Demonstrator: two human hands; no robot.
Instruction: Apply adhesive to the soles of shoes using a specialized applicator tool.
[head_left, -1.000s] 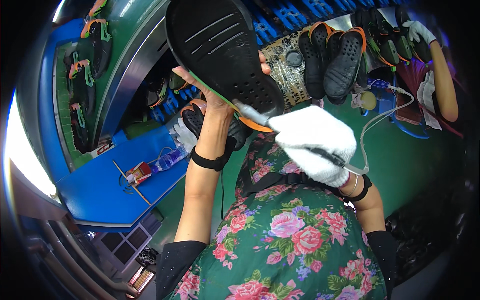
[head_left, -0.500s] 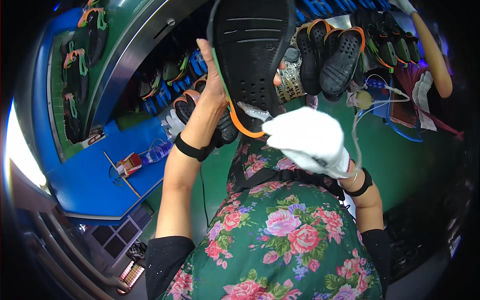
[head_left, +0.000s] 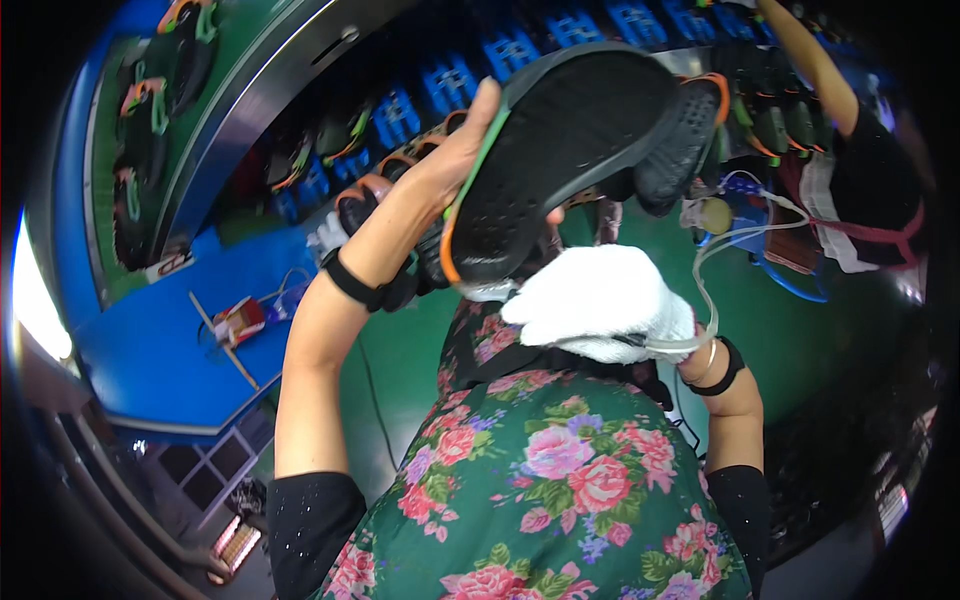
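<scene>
My bare left hand (head_left: 450, 165) is closed around the side of a black shoe sole (head_left: 565, 140), thumb along its edge and fingertips showing past the far side. The sole is tilted, with small holes, a green edge and an orange rim at the end nearest me. Below that end, my right hand (head_left: 600, 305), in a white knit glove, is closed on a slim brush-like tool (head_left: 488, 292). Its pale tip is at the sole's orange-rimmed end; whether it touches is hard to tell. A clear tube (head_left: 705, 290) runs from the gloved hand.
More black shoe soles (head_left: 680, 140) stand beyond, before a row of blue holders (head_left: 510, 60). At left is a blue table (head_left: 140, 350) with a small red box (head_left: 240, 322). A co-worker's arm (head_left: 820, 65) reaches in at upper right. A metal frame (head_left: 250, 110) curves at upper left.
The sole has swung clockwise, its far end moving right, and it is tilted more. The tool's tip has gone from the sole's holed face to its near end.
</scene>
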